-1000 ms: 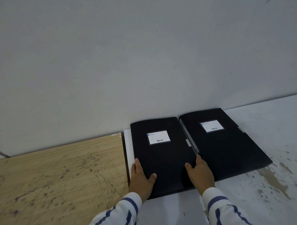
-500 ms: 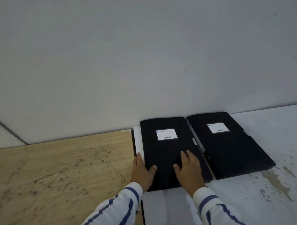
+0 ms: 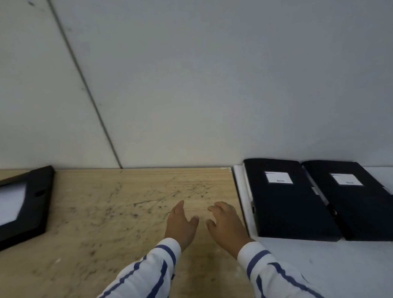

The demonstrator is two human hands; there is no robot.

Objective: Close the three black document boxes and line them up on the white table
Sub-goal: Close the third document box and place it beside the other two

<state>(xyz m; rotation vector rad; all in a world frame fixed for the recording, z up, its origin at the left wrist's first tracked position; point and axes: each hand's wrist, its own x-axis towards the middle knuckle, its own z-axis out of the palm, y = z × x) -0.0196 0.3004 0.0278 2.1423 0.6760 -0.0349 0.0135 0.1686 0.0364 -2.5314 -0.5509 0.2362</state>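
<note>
Two closed black document boxes lie side by side on the white table (image 3: 329, 266) at the right: the left box (image 3: 288, 203) and the right box (image 3: 362, 207), each with a white label. A third black box (image 3: 21, 206) lies open on the wooden table at the far left, white paper showing inside. My left hand (image 3: 180, 223) and my right hand (image 3: 227, 221) hover empty over the wood, fingers apart, left of the closed boxes and touching neither.
The scratched wooden table (image 3: 117, 218) fills the middle and left, butting against the white table. A grey wall (image 3: 211, 81) runs right behind both tables.
Both hands have let go of the left closed box and moved left over the wooden table. The view has swung left, bringing the open third box into sight.
</note>
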